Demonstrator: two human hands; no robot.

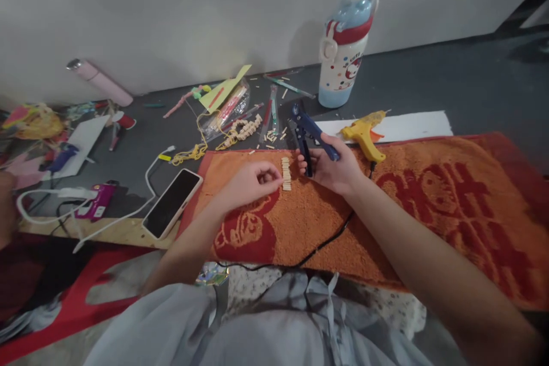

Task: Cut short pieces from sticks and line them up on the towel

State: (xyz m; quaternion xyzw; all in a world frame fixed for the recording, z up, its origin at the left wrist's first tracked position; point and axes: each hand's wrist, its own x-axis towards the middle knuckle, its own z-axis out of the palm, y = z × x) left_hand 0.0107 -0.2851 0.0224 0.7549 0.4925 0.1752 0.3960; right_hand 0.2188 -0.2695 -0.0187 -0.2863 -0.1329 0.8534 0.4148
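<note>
The head-worn view looks forward and down (from quite near) across a flat, dark-grey tabletop (pixel 403 80) towards a plain grey wall (pixel 193 11) at the far side.

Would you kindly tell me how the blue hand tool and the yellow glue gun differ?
The blue hand tool is held in the right hand, whereas the yellow glue gun lies unheld. The blue hand tool has two handles; the yellow glue gun has a single grip with a black cord. Both are handheld tools.

Sticks (pixel 286 174) on towel (pixel 326 211), phone (pixel 172 204) left, bottle (pixel 344 66) behind
</note>
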